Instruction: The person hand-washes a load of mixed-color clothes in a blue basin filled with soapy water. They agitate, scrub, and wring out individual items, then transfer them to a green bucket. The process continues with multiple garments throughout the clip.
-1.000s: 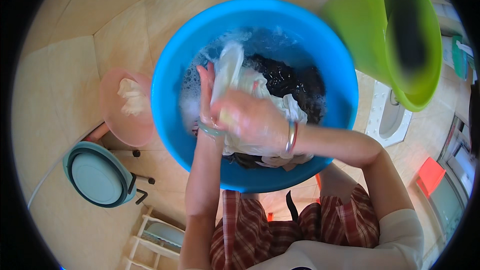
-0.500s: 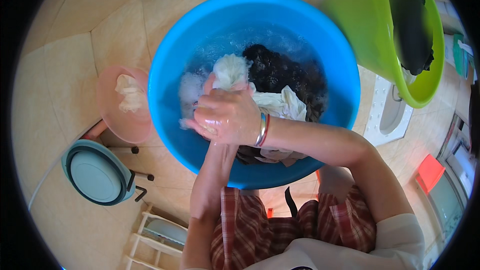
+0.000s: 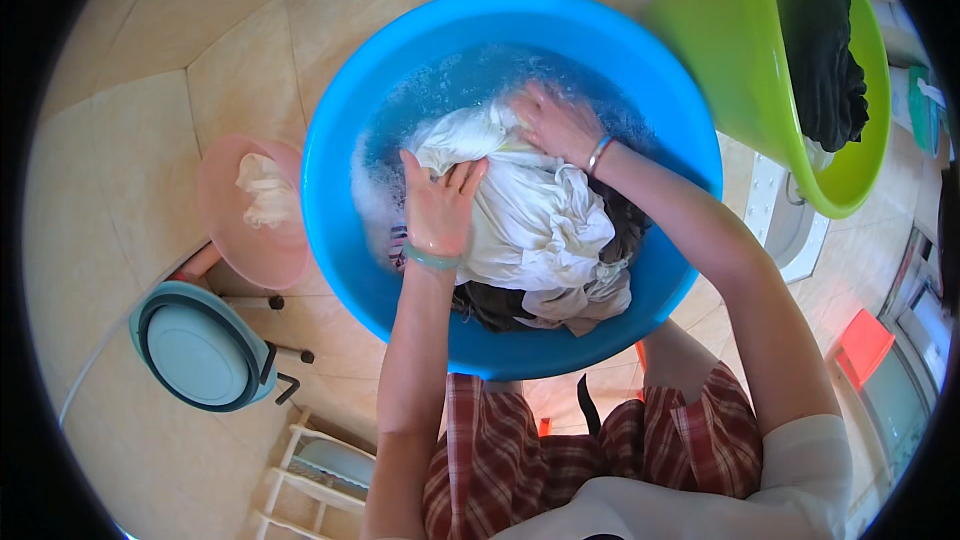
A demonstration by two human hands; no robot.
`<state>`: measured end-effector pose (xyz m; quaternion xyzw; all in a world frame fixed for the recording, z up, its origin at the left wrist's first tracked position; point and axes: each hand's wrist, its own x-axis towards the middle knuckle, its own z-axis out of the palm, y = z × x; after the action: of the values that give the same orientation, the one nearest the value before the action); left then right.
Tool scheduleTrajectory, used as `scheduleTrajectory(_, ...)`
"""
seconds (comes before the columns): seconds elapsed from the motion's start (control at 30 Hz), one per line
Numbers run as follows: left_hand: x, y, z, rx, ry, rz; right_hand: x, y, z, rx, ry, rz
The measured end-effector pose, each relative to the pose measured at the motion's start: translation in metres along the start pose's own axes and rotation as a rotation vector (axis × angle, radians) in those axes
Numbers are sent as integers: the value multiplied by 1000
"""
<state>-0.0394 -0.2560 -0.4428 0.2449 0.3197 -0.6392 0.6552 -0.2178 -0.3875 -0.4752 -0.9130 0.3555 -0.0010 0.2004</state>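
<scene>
A large blue basin (image 3: pixel 330 190) holds soapy water and wet laundry. Spread across its middle is a white garment (image 3: pixel 530 230), wet and wrinkled. My left hand (image 3: pixel 438 202), a pale green bangle at its wrist, lies against the garment's left side with fingers stretched apart. At the garment's far edge, my right hand (image 3: pixel 558 125) rests with its fingers out over the cloth, slightly blurred by motion. Beneath and beside the white cloth are dark clothes (image 3: pixel 490 308) and a beige cloth (image 3: pixel 580 302). Foam (image 3: pixel 368 210) gathers along the left wall.
A lime green bucket (image 3: pixel 720 50) with a dark cloth (image 3: pixel 815 50) stands at the far right, beside a white squat toilet (image 3: pixel 800 245). On the left are a pink basin (image 3: pixel 225 210) with pale cloth and a grey-blue folding tub (image 3: pixel 200 355). A white rack (image 3: pixel 300 470) stands near left.
My hands were together gripping a bunched white cloth over the water. Now they are apart, the right one farther right, and the white garment lies spread over the dark clothes.
</scene>
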Motion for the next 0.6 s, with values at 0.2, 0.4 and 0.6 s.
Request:
scheduleTrajectory(0.2, 9, -11, 17, 589, 7, 21, 7, -40, -13, 292, 220, 162)
scheduleTrajectory(0.4, -3, -12, 36, 538, -88, 7, -48, -147, -61, 409, 267, -416)
scheduleTrajectory(0.6, -1, -18, 5, 338, -168, -16, -28, -170, -61, 477, 384, -424)
